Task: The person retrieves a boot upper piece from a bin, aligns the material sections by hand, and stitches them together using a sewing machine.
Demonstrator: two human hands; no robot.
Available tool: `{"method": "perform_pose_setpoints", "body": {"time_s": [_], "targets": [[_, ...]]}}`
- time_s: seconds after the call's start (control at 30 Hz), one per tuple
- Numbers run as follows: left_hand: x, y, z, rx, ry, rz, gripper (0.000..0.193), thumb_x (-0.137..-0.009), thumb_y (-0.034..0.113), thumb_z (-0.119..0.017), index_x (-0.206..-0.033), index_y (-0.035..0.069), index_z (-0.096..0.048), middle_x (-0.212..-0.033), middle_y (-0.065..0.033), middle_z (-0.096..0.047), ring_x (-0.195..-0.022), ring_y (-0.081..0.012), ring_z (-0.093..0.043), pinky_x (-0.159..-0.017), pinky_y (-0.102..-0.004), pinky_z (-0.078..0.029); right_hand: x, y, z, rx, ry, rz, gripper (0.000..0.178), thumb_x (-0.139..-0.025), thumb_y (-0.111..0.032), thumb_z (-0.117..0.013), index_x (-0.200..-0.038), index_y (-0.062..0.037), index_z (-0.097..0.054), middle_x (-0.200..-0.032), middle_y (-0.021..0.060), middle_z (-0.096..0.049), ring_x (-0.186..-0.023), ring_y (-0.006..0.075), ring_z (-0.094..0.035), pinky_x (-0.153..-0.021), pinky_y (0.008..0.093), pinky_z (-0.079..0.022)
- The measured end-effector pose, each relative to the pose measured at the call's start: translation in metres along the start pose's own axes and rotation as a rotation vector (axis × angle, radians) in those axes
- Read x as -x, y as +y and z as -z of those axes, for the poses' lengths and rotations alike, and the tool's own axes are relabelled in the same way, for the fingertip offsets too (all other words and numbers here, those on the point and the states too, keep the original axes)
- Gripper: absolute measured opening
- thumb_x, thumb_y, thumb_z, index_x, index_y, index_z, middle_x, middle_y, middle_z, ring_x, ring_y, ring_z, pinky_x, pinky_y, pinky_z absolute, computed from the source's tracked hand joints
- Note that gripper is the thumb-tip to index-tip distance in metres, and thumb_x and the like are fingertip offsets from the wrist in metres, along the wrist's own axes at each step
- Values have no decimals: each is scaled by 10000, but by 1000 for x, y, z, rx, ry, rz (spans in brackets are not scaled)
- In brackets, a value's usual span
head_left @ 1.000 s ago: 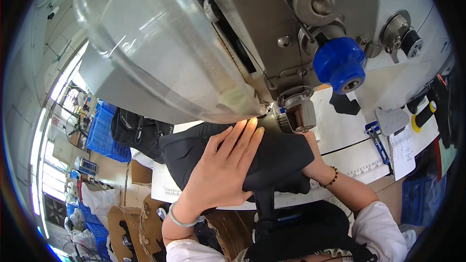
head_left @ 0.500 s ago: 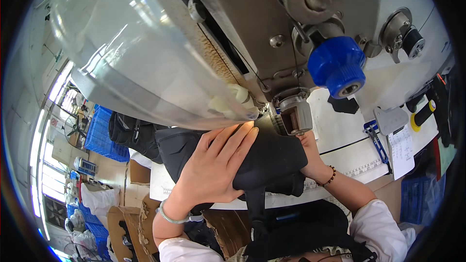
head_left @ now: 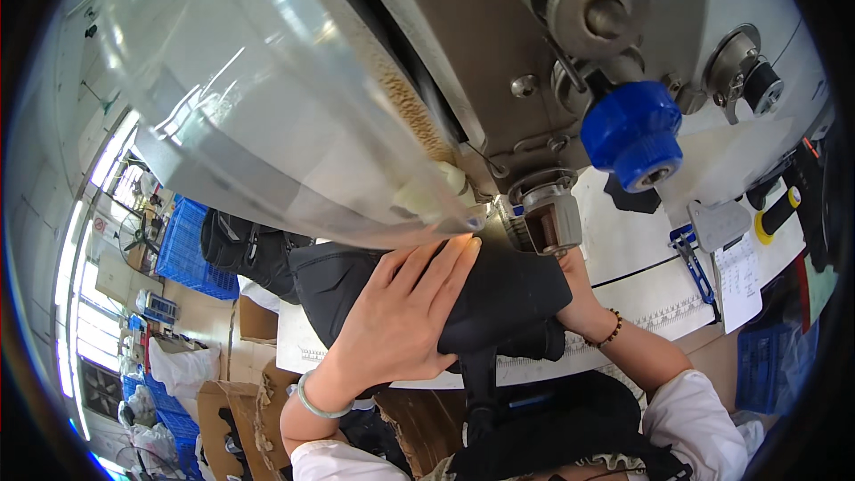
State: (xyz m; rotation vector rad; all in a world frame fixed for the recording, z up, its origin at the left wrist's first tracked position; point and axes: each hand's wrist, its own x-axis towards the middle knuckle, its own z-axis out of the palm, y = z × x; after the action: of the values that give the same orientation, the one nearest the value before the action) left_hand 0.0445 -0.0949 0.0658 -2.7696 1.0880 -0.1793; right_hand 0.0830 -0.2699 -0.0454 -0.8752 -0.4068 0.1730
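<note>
A black padded fabric piece, like part of a bag (head_left: 512, 294), lies under the head of an industrial sewing machine (head_left: 481, 27). My left hand (head_left: 396, 321) rests flat on it, fingers stretched out, with the fingertips close to the needle area below the transparent guard (head_left: 303, 134). The needle itself is hidden from view. At the piece's right edge is my right hand (head_left: 577, 289), its fingers mostly hidden behind the machine's metal housing (head_left: 552, 223) and the fabric. A black strap (head_left: 479, 374) hangs from the near side of the piece.
A blue knob (head_left: 631, 134) juts from the machine head. On the right of the white table (head_left: 641, 258) lie blue-handled thread snips (head_left: 695, 267), a written paper (head_left: 737, 281) and a yellow-ended black spool (head_left: 777, 216). Another black bag (head_left: 245, 245) and a blue crate (head_left: 191, 249) stand left.
The black fabric piece and both my hands have shifted slightly to the right. The machine head sits a little lower and further right in the view.
</note>
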Motion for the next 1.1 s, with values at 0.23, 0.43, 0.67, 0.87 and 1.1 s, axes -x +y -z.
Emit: {"method": "perform_pose_setpoints", "body": {"time_s": [0.23, 0.43, 0.67, 0.87, 1.1], "targets": [[0, -2, -3, 19, 16, 11, 962, -455, 314, -731, -1274, -36, -368, -1298, -150, -397, -1191, -280, -391, -1009, -375, -292, 0, -5, 6, 191, -38, -64, 178, -849, -83, -552, -991, 25, -556, -886, 19, -615, -771, 27, -539, -666, 179, -442], [2, -11, 2, 61, 31, -17, 961, -430, 295, -737, -1292, 48, -390, -1327, -146, -380, -1240, -288, -349, -1024, -375, -281, -1, 4, 9, -24, -63, -66, 224, -838, -64, -550, -1037, 40, -547, -918, 42, -623, -796, 39, -555, -691, 192, -461], [1, 2, 1, 36, -17, -5, 968, -426, 290, -743, -1297, 61, -391, -1344, -102, -372, -1245, -275, -345, -1026, -392, -280, -1, 3, 9, 43, -43, -52, 244, -838, -78, -564, -1049, 43, -545, -932, 44, -624, -812, 42, -558, -703, 194, -464], [0, 3, 1, 50, -44, 12, 959, -440, 276, -746, -1297, 40, -384, -1347, -77, -371, -1239, -252, -355, -1025, -390, -281, -1, 4, 11, 67, -70, -68, 252, -832, -96, -582, -1044, 37, -550, -930, 40, -624, -810, 39, -553, -702, 190, -459], [0, -1, -1, 116, 100, 4, 839, -430, 207, -654, -1236, 54, -475, -1211, -92, -495, -1178, -271, -424, -1019, -420, -294, 0, 11, 5, 118, -30, 31, 240, -843, -82, -550, -1055, 31, -540, -938, 51, -623, -837, 59, -556, -727, 211, -456]]}}
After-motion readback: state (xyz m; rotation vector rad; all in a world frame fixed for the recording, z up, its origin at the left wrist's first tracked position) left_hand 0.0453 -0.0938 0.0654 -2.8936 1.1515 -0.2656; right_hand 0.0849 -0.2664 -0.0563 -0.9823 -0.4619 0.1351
